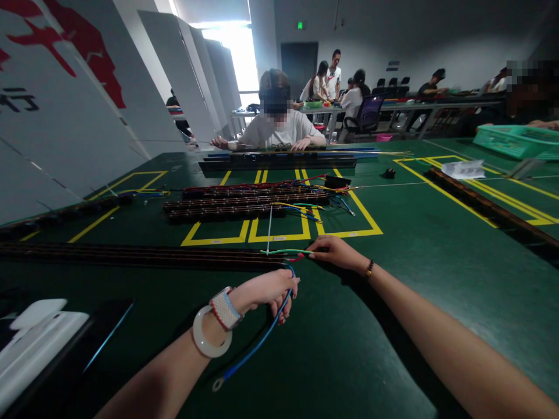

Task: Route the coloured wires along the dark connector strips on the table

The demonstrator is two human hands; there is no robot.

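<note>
A blue wire [257, 346] with a ring terminal [218, 383] at its free end passes through my left hand [273, 291], whose fingers are closed around it. My right hand [334, 251] pinches the end of a green wire [286, 251]. Both wires come from the right end of a long dark strip [140, 256] lying on the green table. A short red wire end [298, 256] sticks out between my hands. A white cable tie [269, 230] stands up from the strip's end, its tail pointing away from me.
Beyond my hands lies a stack of dark strips [244, 203] with coloured wires, over yellow tape outlines [279, 237]. Across the table sits a person [279, 128] in a white shirt. A green basket [515, 142] stands at the far right, a white device [48, 337] at near left.
</note>
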